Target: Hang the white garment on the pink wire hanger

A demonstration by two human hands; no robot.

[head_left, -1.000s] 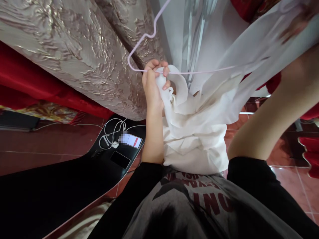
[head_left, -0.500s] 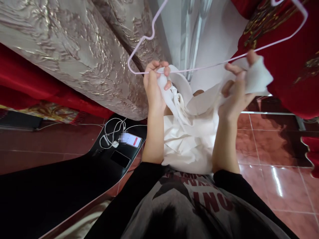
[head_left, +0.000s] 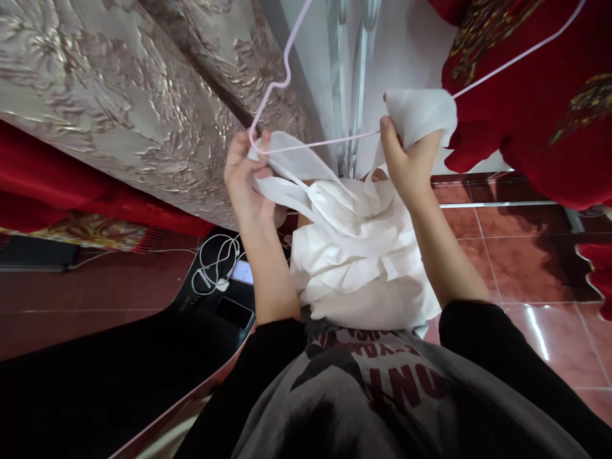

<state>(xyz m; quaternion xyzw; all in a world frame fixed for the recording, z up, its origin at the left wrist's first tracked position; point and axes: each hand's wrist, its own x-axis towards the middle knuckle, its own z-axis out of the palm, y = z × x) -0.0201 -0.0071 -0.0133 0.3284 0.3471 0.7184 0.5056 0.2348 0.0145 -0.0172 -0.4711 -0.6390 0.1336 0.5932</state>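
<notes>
White cloth [head_left: 356,223] lies bunched at centre, a pink hanger [head_left: 329,142] towards twelve o'clock. Left hand [head_left: 249,171], ten o'clock: fingers curled around cloth and hanger. Right hand [head_left: 415,164], one o'clock: thumb spread, grip indeterminable beneath cloth. Apparent step: draping; next move probably calls for steady tension.

Matt white cloth [head_left: 363,255] meets a smooth pink hanger [head_left: 329,141].
Softly creased at the centre, the cloth thins to sheer bands toward 11 o'clock; the hanger at 12 has an even, low sheen. Silvery brocade [head_left: 95,95] at 10 is ridged and shiny; red cloth [head_left: 521,121] at 2 carries glittering gold patterning. Glossy tiles [head_left: 516,268] lie at 4, matt printed shirt fabric [head_left: 354,389] at 6.
</notes>
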